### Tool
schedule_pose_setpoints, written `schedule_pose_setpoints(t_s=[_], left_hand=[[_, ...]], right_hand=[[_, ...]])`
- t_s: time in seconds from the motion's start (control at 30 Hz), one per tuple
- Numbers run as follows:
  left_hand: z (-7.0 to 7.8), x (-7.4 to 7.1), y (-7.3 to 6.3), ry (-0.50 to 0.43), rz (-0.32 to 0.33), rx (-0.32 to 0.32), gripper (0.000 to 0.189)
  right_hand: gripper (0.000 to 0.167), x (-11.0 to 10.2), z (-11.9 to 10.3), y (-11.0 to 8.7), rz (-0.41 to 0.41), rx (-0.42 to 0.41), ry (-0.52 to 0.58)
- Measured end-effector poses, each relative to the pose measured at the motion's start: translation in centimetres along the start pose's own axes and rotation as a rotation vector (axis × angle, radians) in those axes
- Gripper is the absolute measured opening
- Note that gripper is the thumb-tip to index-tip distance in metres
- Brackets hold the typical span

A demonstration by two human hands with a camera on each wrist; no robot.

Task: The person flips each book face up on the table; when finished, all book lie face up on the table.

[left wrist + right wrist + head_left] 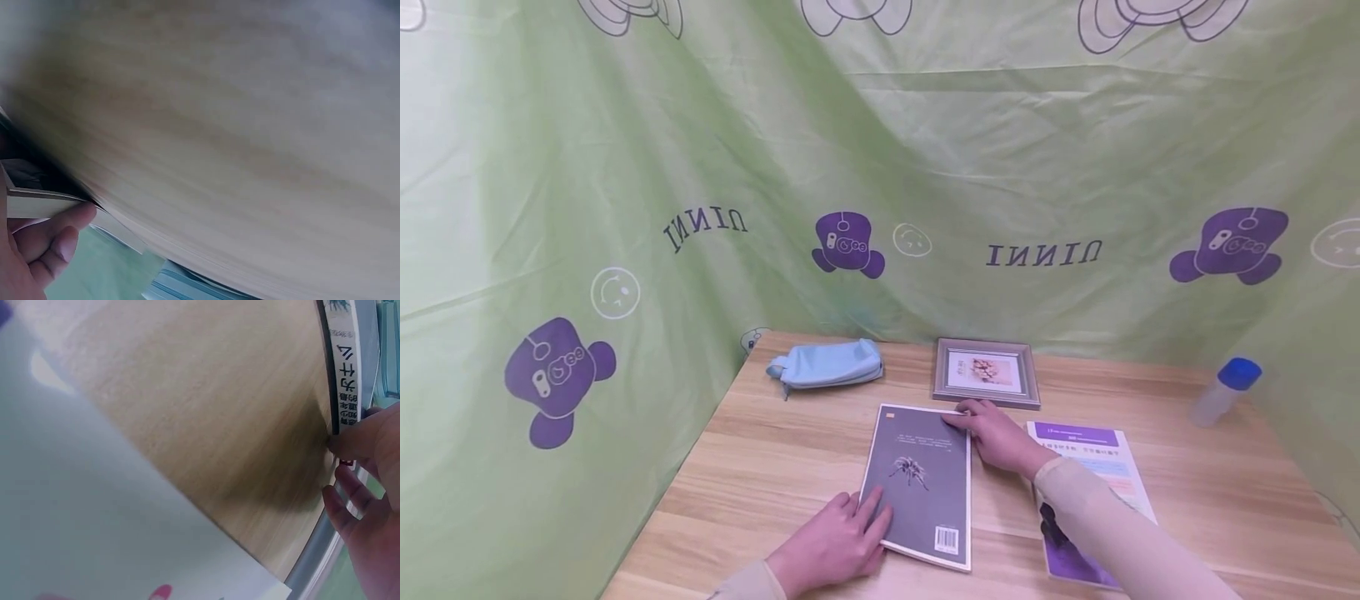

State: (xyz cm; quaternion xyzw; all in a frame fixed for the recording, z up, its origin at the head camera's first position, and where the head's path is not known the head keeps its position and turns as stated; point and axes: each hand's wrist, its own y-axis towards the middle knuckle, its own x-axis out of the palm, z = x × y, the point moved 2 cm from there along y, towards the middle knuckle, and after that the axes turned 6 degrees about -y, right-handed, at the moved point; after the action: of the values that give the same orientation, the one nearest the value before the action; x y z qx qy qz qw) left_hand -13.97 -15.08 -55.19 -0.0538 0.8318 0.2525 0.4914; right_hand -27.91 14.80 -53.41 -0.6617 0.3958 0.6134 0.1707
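Observation:
A grey book (917,508) with a spider picture and a barcode on its cover lies on the wooden table. My left hand (838,537) grips its near left corner, two fingers over the cover; the thumb is mostly hidden. At the far right corner, my right hand (1000,435) holds the book between fingers and thumb. The right wrist view shows the thumb against the white spine (345,375), which carries dark lettering. Left fingers (53,250) touch the pale book edge (44,205) in the left wrist view, where much is blurred.
Beneath my right forearm is a purple and white book (1123,479). A framed picture (985,400) lies behind the grey book, with a light blue pencil case (827,367) to its left. A blue-capped clear bottle (1217,404) stands far right. Green curtain (880,150) surrounds the table.

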Motion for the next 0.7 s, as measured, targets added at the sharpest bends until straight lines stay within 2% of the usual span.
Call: schedule_pose_setpoints(t_s=[0.23,0.5,0.7], left_hand=[[-0.6,-0.1,-0.4,-0.018,0.025,0.003,0.051],[-1.1,-0.6,-0.8,-0.028,0.019,0.015,0.048],[-1.4,-1.0,-0.8,-0.014,0.036,0.016,0.046]], right_hand=[[0.059,0.0,0.4,0.0,0.035,-0.032,-0.005],[0.053,0.2,0.6,-0.5,0.034,-0.128,0.023],[0.047,-0.1,0.7,-0.5,0.02,-0.118,0.05]])
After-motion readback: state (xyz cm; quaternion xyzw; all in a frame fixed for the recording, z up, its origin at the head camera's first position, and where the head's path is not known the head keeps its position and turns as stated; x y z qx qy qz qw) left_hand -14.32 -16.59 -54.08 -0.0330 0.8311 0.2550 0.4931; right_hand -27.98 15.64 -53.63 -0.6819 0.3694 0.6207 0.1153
